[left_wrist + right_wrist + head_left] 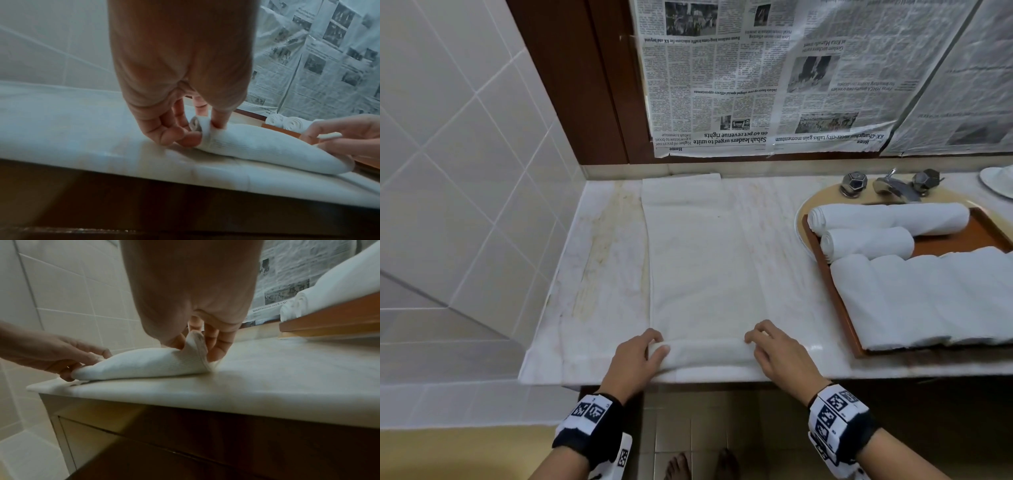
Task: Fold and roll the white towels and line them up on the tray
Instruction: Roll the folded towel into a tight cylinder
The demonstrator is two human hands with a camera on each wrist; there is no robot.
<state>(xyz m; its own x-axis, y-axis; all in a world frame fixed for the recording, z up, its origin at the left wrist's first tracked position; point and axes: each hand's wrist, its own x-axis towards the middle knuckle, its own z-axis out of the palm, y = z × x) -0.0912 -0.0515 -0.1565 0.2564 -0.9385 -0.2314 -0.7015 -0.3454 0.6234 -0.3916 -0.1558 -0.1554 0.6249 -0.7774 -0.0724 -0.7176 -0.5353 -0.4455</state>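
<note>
Reddish-brown wood forms the tray [835,301] sitting over the sink basin on the right of the counter, and on it we see two rolled towels [887,219] lying side by side at the far end, their spiral ends facing left. Nearer us on the same tray lies a stack of folded towels [928,298], its front edges reaching the tray's near rim.

We reach both arms forward over the counter's front edge. Our left hand [635,358] has its fingers curled over the left end of the towel's rolled part, thumb and fingertips pinching it, as the left wrist view shows. Our right hand [774,353] does the same at the right end, fingers bent over the top and the corner of the cloth caught between them.

The white towel [702,253] on the marble counter [606,260] is folded into a long narrow strip that runs from the front edge back toward the wall. Only its near end is rolled, a short, low tube lying crosswise between our hands; the rest lies flat and smooth. The roll is well apart from the tray.
</note>
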